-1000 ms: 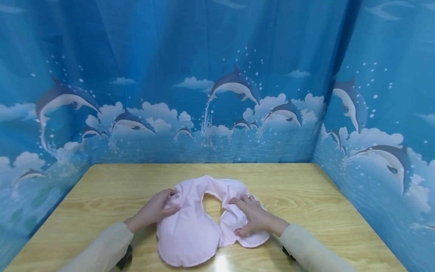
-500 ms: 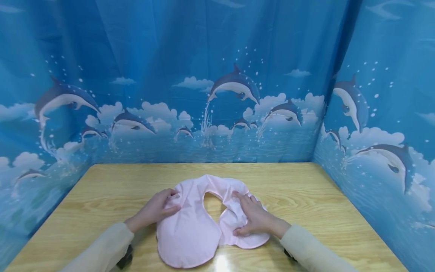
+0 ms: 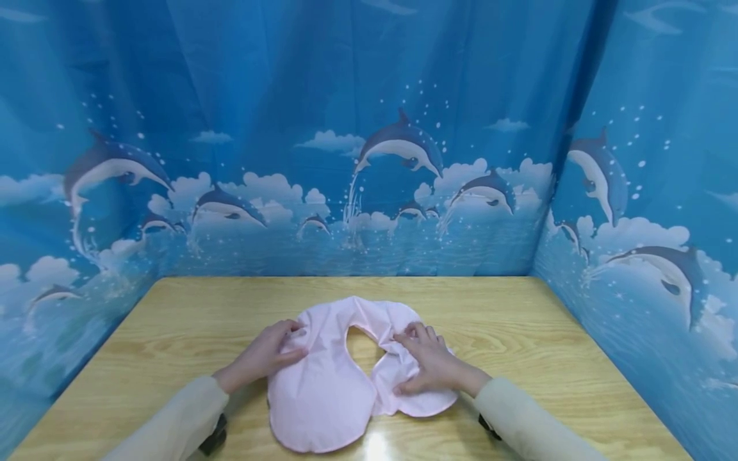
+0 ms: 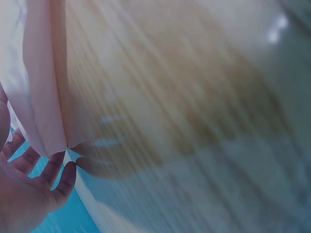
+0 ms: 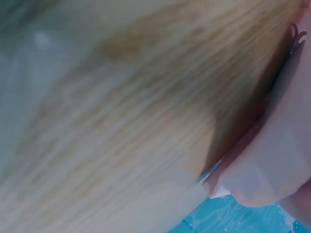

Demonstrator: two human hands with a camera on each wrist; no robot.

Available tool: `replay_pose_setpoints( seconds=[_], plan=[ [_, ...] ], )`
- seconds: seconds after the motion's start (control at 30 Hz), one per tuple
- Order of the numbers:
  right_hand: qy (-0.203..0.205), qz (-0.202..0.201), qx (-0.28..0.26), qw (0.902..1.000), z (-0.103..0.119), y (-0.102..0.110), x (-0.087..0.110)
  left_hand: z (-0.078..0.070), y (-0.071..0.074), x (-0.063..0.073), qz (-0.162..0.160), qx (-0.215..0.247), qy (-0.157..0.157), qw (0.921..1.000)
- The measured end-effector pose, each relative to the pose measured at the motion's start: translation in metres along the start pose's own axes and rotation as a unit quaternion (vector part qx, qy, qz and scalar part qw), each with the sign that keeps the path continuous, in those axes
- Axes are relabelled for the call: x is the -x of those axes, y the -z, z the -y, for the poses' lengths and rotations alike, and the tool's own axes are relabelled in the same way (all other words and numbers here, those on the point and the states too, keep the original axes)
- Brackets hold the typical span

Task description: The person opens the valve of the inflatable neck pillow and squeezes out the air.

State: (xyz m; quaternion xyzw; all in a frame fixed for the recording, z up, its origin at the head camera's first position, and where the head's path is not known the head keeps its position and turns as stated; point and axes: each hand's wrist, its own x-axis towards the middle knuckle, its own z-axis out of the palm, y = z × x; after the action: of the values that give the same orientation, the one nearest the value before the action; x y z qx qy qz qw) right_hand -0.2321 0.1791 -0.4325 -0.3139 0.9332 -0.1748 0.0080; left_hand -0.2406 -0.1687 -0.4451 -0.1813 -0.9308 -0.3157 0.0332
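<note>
A pale pink U-shaped neck pillow [image 3: 323, 403] lies on the wooden table, its two rounded ends toward me and almost meeting. Wrinkles run over its right lobe. My left hand [image 3: 262, 352] grips the outer left edge, thumb on top. In the left wrist view the left hand's fingers [image 4: 65, 187] touch the table beside the pink fabric [image 4: 41, 87]. Over the right lobe, my right hand [image 3: 432, 365] holds bunched fabric between thumb and fingers. The right wrist view shows the pink fabric [image 5: 277, 155] up close and a small dark loop [image 5: 294, 36] at its edge; most of that hand is hidden.
The light wooden table [image 3: 519, 339] stretches out around the pillow. Blue curtains [image 3: 277, 128] printed with dolphins enclose it at the back and sides. Dark straps [image 3: 214, 438] show at the wrists below the pale sleeves [image 3: 173, 419].
My right hand's fingers have shifted slightly on the right lobe and curled more, and the fabric creases beneath them have changed. The left hand stays where it was.
</note>
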Motion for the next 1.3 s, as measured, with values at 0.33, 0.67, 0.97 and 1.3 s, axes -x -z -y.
replay_pose_setpoints(
  seconds=[0.33,0.67,0.97,1.3],
  plan=[
    [-0.02,0.037,-0.023,0.9988,0.002,0.002,-0.001,0.0,0.0,0.0,0.004,0.004,-0.006,1.0],
    [0.02,0.026,-0.024,0.9992,0.0,-0.003,-0.009,-0.001,0.002,-0.001,0.009,0.014,0.001,0.9999],
    [0.02,0.021,-0.026,0.9992,0.0,-0.005,-0.011,-0.003,0.003,0.0,0.016,0.005,0.021,0.9996],
    [0.044,0.005,0.01,0.9989,-0.001,-0.01,-0.01,-0.002,0.001,0.0,0.013,0.005,0.02,0.9997]
  ],
)
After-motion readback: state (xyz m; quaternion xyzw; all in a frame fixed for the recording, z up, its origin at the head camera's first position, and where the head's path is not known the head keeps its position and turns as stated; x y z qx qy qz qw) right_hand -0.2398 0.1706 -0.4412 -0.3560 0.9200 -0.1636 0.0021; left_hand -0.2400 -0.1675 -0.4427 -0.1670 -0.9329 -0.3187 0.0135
